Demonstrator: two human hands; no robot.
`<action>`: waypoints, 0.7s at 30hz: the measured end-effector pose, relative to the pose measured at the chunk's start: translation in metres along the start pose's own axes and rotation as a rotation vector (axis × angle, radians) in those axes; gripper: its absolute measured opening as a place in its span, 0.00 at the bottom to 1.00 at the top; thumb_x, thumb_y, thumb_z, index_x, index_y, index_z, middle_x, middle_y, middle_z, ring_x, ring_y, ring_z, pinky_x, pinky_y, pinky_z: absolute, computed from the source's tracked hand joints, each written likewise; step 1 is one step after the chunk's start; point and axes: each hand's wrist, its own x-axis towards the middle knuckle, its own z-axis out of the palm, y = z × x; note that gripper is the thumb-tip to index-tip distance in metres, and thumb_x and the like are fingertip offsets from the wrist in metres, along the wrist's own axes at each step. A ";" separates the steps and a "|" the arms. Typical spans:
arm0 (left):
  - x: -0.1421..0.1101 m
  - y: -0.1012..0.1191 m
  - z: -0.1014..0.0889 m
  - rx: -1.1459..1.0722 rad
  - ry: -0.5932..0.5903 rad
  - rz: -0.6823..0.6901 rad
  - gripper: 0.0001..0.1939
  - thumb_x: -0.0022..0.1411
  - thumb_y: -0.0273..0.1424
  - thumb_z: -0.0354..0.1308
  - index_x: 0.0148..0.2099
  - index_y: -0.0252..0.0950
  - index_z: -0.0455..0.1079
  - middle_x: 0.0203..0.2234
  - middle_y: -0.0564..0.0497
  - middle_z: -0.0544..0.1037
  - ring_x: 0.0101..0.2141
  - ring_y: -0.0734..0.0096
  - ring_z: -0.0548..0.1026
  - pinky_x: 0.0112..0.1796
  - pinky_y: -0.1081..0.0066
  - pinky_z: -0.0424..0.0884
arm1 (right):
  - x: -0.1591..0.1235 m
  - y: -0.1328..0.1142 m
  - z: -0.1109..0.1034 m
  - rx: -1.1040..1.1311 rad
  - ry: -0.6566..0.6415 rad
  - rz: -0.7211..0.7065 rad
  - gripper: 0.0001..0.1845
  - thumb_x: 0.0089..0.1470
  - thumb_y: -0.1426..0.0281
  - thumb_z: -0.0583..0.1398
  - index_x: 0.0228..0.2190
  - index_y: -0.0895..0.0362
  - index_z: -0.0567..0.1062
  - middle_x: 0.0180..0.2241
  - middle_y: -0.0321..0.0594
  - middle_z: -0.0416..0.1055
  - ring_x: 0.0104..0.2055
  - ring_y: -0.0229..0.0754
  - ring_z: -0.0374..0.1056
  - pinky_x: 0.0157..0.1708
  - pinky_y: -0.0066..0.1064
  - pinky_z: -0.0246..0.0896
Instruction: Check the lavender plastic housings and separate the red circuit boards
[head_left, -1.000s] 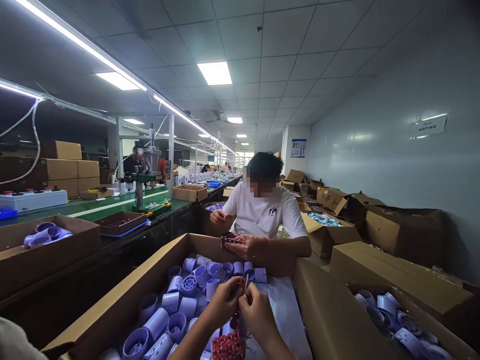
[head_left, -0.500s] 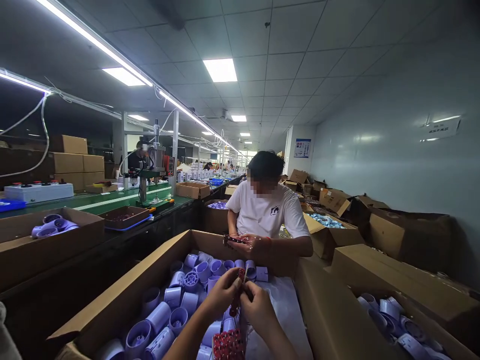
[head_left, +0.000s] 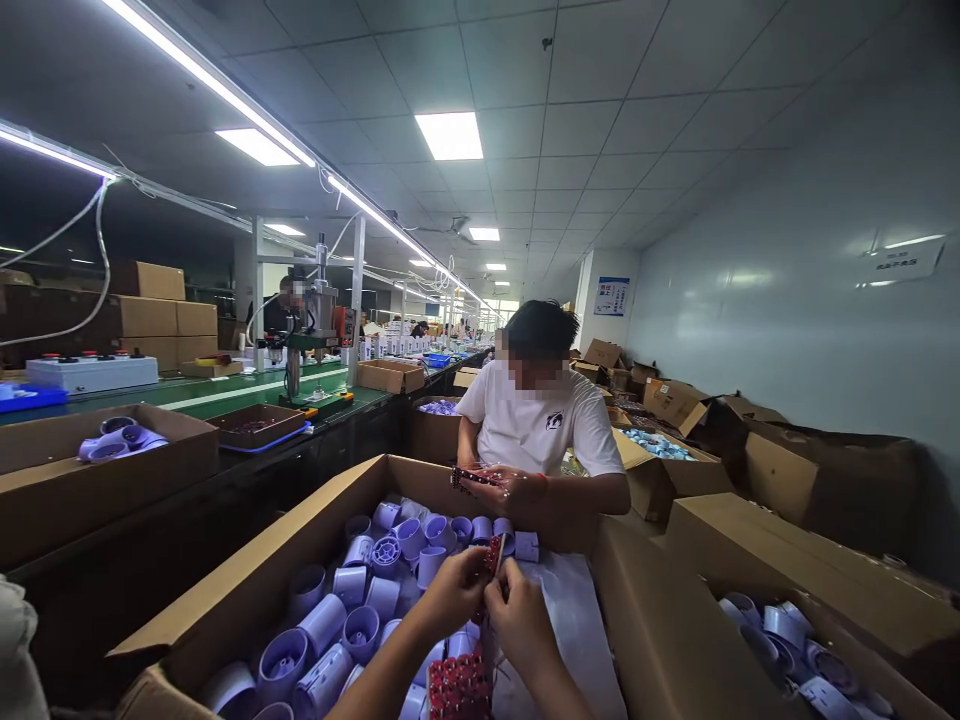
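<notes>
My left hand (head_left: 456, 592) is closed around a narrow strip of small red circuit boards (head_left: 494, 556), which stands up between thumb and fingers. Close beside it, my right hand (head_left: 519, 612) has its thumb and forefinger pinched together at the strip's near side; what lies in that pinch is too small to make out. Thin pale wires run by the strip. Below my hands is a larger red circuit board panel (head_left: 459, 688) with rows of small parts. Under and around them, many lavender plastic cups (head_left: 360, 632) lie in an open cardboard box (head_left: 247, 560).
Across the box, a co-worker in a white shirt (head_left: 525, 420) holds a similar board with wires. More boxes of parts (head_left: 810, 580) stand at the right. A green conveyor bench (head_left: 225, 390) with a press machine (head_left: 319, 320) runs along the left.
The view has shifted slightly, so the scene sits a little further right. My left hand has moved slightly right, and the red strip now leans right. Both hands stay close together.
</notes>
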 end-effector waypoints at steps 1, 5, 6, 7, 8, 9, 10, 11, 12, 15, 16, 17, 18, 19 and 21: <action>0.000 -0.001 0.000 0.002 0.003 0.010 0.13 0.54 0.37 0.56 0.37 0.32 0.69 0.22 0.55 0.69 0.22 0.78 0.65 0.23 0.77 0.63 | 0.000 0.000 -0.001 0.000 0.000 -0.002 0.08 0.46 0.75 0.52 0.19 0.53 0.63 0.18 0.36 0.70 0.22 0.39 0.65 0.23 0.27 0.48; 0.000 -0.003 -0.001 0.002 0.009 0.029 0.13 0.54 0.37 0.56 0.38 0.32 0.70 0.22 0.54 0.70 0.24 0.75 0.67 0.26 0.76 0.65 | 0.000 0.001 -0.005 0.044 -0.040 -0.002 0.08 0.48 0.73 0.51 0.20 0.53 0.63 0.19 0.36 0.71 0.23 0.39 0.67 0.23 0.26 0.52; 0.000 -0.003 -0.001 -0.005 0.011 0.028 0.13 0.54 0.36 0.56 0.38 0.33 0.70 0.22 0.54 0.70 0.24 0.75 0.67 0.26 0.76 0.65 | 0.000 0.002 -0.005 0.064 -0.056 0.000 0.08 0.49 0.73 0.50 0.20 0.53 0.63 0.18 0.36 0.71 0.22 0.39 0.67 0.23 0.26 0.53; 0.000 -0.002 -0.001 -0.014 0.014 0.025 0.12 0.54 0.35 0.56 0.38 0.33 0.70 0.22 0.55 0.70 0.23 0.76 0.67 0.25 0.76 0.64 | 0.001 0.003 -0.004 0.089 -0.072 0.002 0.09 0.49 0.71 0.50 0.20 0.53 0.63 0.18 0.37 0.71 0.22 0.40 0.67 0.23 0.27 0.54; 0.000 0.000 -0.002 -0.024 0.016 0.021 0.11 0.54 0.34 0.55 0.38 0.33 0.70 0.21 0.55 0.70 0.22 0.77 0.66 0.24 0.76 0.64 | 0.002 0.005 -0.004 0.119 -0.089 -0.001 0.09 0.49 0.70 0.50 0.20 0.53 0.64 0.19 0.37 0.71 0.22 0.40 0.67 0.22 0.27 0.54; 0.000 0.002 -0.003 -0.035 0.021 0.018 0.10 0.53 0.33 0.55 0.37 0.33 0.69 0.21 0.56 0.69 0.21 0.78 0.66 0.24 0.76 0.63 | 0.003 0.008 -0.003 0.154 -0.107 -0.005 0.09 0.50 0.69 0.51 0.21 0.54 0.66 0.19 0.37 0.72 0.22 0.40 0.67 0.22 0.27 0.55; 0.000 0.004 -0.004 -0.045 0.027 0.013 0.09 0.52 0.31 0.55 0.37 0.33 0.69 0.21 0.56 0.69 0.20 0.78 0.65 0.23 0.77 0.63 | 0.004 0.010 -0.002 0.190 -0.126 -0.011 0.10 0.50 0.67 0.51 0.22 0.55 0.67 0.20 0.38 0.72 0.23 0.40 0.67 0.22 0.27 0.55; 0.000 0.006 -0.005 -0.050 0.036 0.012 0.08 0.52 0.30 0.54 0.36 0.33 0.69 0.21 0.56 0.69 0.20 0.78 0.65 0.23 0.77 0.63 | 0.005 0.011 -0.002 0.221 -0.146 -0.018 0.10 0.51 0.66 0.51 0.24 0.55 0.69 0.21 0.38 0.73 0.23 0.41 0.68 0.22 0.28 0.56; 0.000 0.009 -0.006 -0.051 0.047 0.016 0.08 0.51 0.29 0.54 0.35 0.33 0.69 0.21 0.55 0.69 0.21 0.78 0.66 0.24 0.77 0.63 | 0.006 0.013 -0.001 0.239 -0.162 -0.025 0.11 0.51 0.65 0.51 0.26 0.56 0.70 0.22 0.39 0.74 0.24 0.41 0.68 0.23 0.28 0.56; -0.001 0.014 -0.008 -0.030 0.070 0.045 0.09 0.50 0.27 0.55 0.35 0.33 0.71 0.26 0.52 0.74 0.27 0.75 0.69 0.30 0.76 0.66 | 0.007 0.014 -0.003 0.206 -0.192 -0.030 0.12 0.51 0.65 0.51 0.25 0.57 0.71 0.23 0.40 0.74 0.25 0.41 0.68 0.24 0.28 0.56; -0.001 0.016 -0.008 -0.018 0.072 0.053 0.10 0.50 0.26 0.55 0.36 0.33 0.71 0.28 0.51 0.75 0.29 0.74 0.70 0.31 0.76 0.66 | 0.007 0.014 -0.004 0.184 -0.201 -0.032 0.12 0.50 0.66 0.51 0.25 0.57 0.71 0.22 0.40 0.74 0.25 0.41 0.68 0.24 0.28 0.56; -0.002 0.016 -0.008 -0.008 0.072 0.054 0.11 0.50 0.26 0.55 0.37 0.33 0.72 0.29 0.51 0.75 0.30 0.74 0.70 0.32 0.76 0.66 | 0.007 0.014 -0.006 0.163 -0.216 -0.032 0.12 0.50 0.66 0.51 0.24 0.57 0.71 0.22 0.39 0.74 0.25 0.40 0.67 0.24 0.28 0.55; -0.002 0.016 -0.008 0.000 0.066 0.043 0.12 0.50 0.26 0.55 0.39 0.33 0.73 0.28 0.51 0.75 0.29 0.74 0.70 0.32 0.76 0.66 | 0.007 0.014 -0.007 0.149 -0.237 -0.029 0.11 0.49 0.67 0.52 0.23 0.57 0.71 0.21 0.39 0.73 0.24 0.39 0.66 0.24 0.27 0.54; -0.002 0.016 -0.008 0.006 0.057 0.023 0.13 0.50 0.27 0.55 0.39 0.33 0.73 0.27 0.52 0.75 0.28 0.74 0.69 0.31 0.76 0.65 | 0.007 0.013 -0.008 0.142 -0.258 -0.026 0.11 0.49 0.67 0.52 0.22 0.57 0.71 0.21 0.38 0.72 0.24 0.39 0.65 0.23 0.27 0.53; -0.002 0.015 -0.007 0.005 0.036 -0.027 0.14 0.50 0.28 0.55 0.41 0.32 0.73 0.26 0.52 0.75 0.26 0.75 0.68 0.28 0.76 0.64 | 0.006 0.012 -0.009 0.133 -0.275 -0.016 0.09 0.47 0.68 0.52 0.21 0.57 0.69 0.19 0.36 0.71 0.23 0.37 0.63 0.22 0.26 0.51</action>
